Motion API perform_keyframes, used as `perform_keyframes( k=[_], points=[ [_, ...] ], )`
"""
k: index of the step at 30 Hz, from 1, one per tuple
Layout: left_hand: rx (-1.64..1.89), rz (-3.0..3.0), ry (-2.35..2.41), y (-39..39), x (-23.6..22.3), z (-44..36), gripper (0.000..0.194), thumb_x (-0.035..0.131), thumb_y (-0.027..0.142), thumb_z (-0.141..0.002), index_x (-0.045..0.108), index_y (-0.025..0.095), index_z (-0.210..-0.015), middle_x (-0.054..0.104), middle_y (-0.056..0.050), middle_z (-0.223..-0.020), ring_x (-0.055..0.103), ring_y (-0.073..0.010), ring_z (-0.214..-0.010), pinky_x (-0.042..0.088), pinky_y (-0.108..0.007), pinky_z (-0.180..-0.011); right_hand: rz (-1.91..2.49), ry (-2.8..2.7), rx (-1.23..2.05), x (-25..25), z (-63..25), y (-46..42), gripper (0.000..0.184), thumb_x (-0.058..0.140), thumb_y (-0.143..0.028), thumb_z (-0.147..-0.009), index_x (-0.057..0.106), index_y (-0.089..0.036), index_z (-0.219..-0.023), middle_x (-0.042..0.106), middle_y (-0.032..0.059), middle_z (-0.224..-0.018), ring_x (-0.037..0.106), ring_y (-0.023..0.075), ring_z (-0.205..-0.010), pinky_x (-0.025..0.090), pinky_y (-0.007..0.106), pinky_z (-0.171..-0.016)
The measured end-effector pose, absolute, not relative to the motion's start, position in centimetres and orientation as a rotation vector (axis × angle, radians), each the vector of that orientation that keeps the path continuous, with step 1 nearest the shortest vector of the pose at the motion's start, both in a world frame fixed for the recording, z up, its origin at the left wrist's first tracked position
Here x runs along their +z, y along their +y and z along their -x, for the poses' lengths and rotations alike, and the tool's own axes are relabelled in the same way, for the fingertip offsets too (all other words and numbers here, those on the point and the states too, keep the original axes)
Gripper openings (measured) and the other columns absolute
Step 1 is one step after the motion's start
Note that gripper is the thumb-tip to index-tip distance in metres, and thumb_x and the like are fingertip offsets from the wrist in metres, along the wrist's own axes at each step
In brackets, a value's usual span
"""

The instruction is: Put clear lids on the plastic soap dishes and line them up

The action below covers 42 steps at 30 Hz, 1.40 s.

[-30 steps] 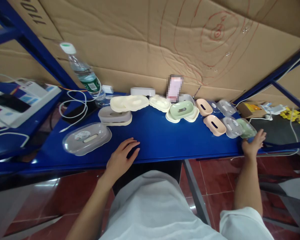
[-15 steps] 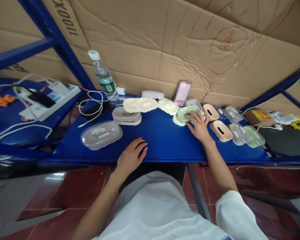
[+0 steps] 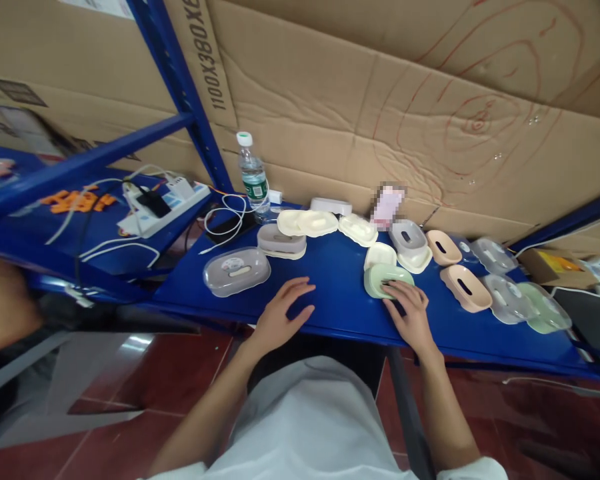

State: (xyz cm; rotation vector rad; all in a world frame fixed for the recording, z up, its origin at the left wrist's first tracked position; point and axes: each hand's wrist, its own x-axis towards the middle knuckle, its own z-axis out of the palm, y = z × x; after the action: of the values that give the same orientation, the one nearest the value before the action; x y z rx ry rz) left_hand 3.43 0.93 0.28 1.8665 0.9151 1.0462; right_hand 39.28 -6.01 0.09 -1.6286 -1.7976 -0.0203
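My right hand (image 3: 407,308) grips the right end of a green soap box (image 3: 375,283), fingers over its slotted top and thumb at the near side. Right behind this box is a cream tray (image 3: 380,255). My left hand (image 3: 286,315) is open near the front edge of the blue table (image 3: 330,293), fingers apart and holding nothing. Closest to it on the left are a clear grey lid (image 3: 237,270) and a grey soap box (image 3: 280,240) on a cream base. Another grey soap box (image 3: 408,237) stands on a cream tray at the back.
Cream trays (image 3: 317,223) lie along the back near a water bottle (image 3: 253,177). Peach soap boxes (image 3: 466,288) and clear lids (image 3: 510,297) cover the right side. A power strip (image 3: 165,212) and cables are at left, where a blurred person's arm (image 3: 5,300) shows.
My right hand has brought the green soap box toward me, off the cream tray. My left hand has spread its fingers a little. The view has shifted left, and another person's arm appears.
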Motion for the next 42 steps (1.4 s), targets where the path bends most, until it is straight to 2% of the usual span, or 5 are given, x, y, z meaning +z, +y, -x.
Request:
perform_keyframes(
  k=[4, 11, 24, 30, 42],
  points=[
    [1.205, -0.974, 0.401, 0.7, 3.0, -0.7, 0.072, 0.04, 0.074, -0.105, 0.038, 0.038, -0.167, 0.046, -0.01, -0.171, 0.056, -0.0313, -0.149, 0.058, -0.047, -0.11, 1.377, -1.234, 0.322, 0.3, -39.9, -6.2, 0.067, 0.077, -0.05, -0.093, 0.056, -0.036, -0.154, 0.037, 0.0073, -0.175, 0.042, 0.0339, -0.157, 0.037, 0.06, -0.124],
    [1.249, -0.378, 0.261, 0.1, 4.2, 1.3, 0.073, 0.036, 0.075, -0.103, 0.042, 0.037, -0.165, 0.056, -0.009, -0.163, 0.07, -0.0253, -0.131, 0.06, -0.037, -0.096, 0.876, -0.522, 0.863, 1.2, -39.1, -6.7, 0.038, 0.063, -0.05, -0.096, 0.075, -0.035, -0.129, 0.065, 0.0028, -0.144, 0.067, 0.0208, -0.111, 0.055, 0.042, -0.098],
    [1.486, -0.473, 0.501, -0.3, 3.2, 4.5, 0.066, 0.063, 0.062, -0.089, 0.062, 0.031, -0.147, 0.072, -0.011, -0.141, 0.073, -0.0292, -0.115, 0.063, -0.04, -0.087, 0.979, -0.983, 1.028, -1.5, -38.0, -7.6, 0.036, 0.081, -0.051, -0.086, 0.08, -0.024, -0.111, 0.076, 0.0106, -0.11, 0.069, 0.0272, -0.099, 0.054, 0.046, -0.09],
    [1.429, -0.226, 0.413, -0.8, 1.6, 6.5, 0.059, 0.06, 0.052, -0.092, 0.059, 0.028, -0.146, 0.075, -0.01, -0.131, 0.076, -0.0244, -0.107, 0.064, -0.035, -0.082, 0.704, -0.547, 1.217, -0.1, -38.8, -7.6, 0.023, 0.081, -0.044, -0.085, 0.073, -0.025, -0.095, 0.067, 0.0013, -0.086, 0.063, 0.019, -0.08, 0.055, 0.036, -0.072],
    [1.619, -0.413, 0.704, -0.6, 2.0, 6.5, 0.047, 0.068, 0.053, -0.088, 0.066, 0.023, -0.124, 0.067, -0.003, -0.09, 0.067, -0.0193, -0.08, 0.058, -0.031, -0.068, 0.456, -0.102, 1.208, 1.5, -39.2, -7.1, 0.024, 0.07, -0.037, -0.089, 0.064, -0.026, -0.109, 0.065, 0.001, -0.103, 0.061, 0.0148, -0.082, 0.058, 0.033, -0.072]
  ],
)
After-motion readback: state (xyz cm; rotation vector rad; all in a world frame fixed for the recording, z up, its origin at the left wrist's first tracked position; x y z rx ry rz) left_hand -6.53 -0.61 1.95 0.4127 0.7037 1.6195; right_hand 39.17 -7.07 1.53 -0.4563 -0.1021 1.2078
